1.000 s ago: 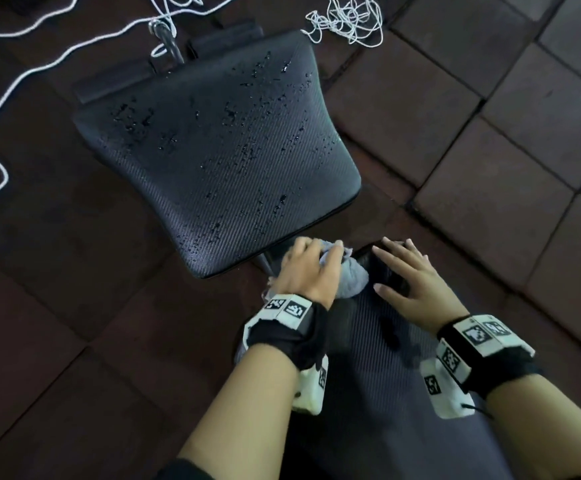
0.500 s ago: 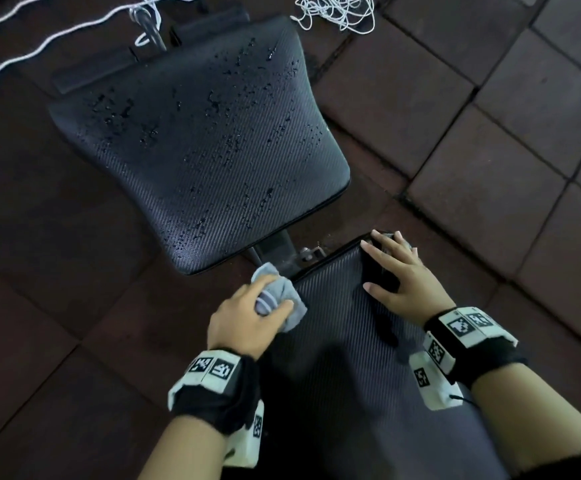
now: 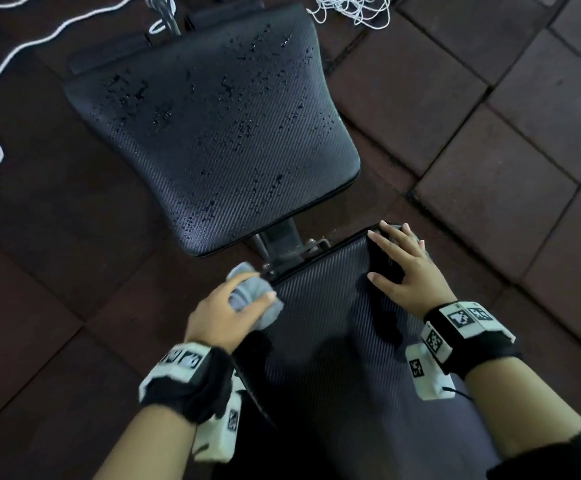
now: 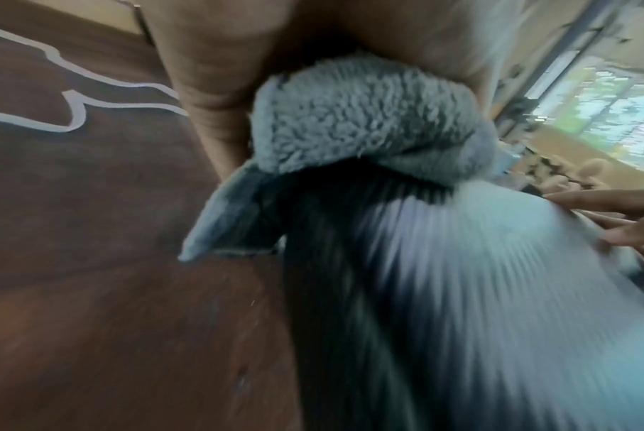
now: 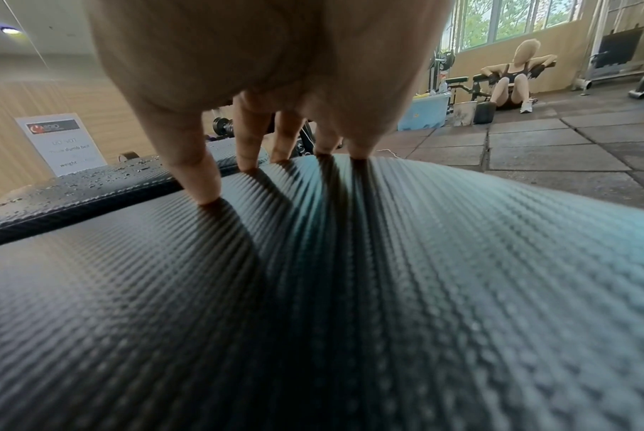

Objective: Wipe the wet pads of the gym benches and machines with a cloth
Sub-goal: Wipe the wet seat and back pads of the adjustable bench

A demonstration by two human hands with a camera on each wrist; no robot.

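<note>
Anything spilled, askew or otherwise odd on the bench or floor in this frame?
Water droplets speckle the seat pad, not yet wiped. The left hand holds the grey cloth at the near pad, which looks dry. Loose white cord lies tangled on the floor beyond the bench, a possible trip hazard.

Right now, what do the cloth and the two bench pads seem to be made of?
Cloth: grey, looks like microfibre terry; a looped, fluffy pile shows. The left hand holds it bunched.
Near pad and far pad: probably vinyl or synthetic leather, black, semi-gloss with a woven, carbon-like emboss; droplets bead on the far pad.
</note>
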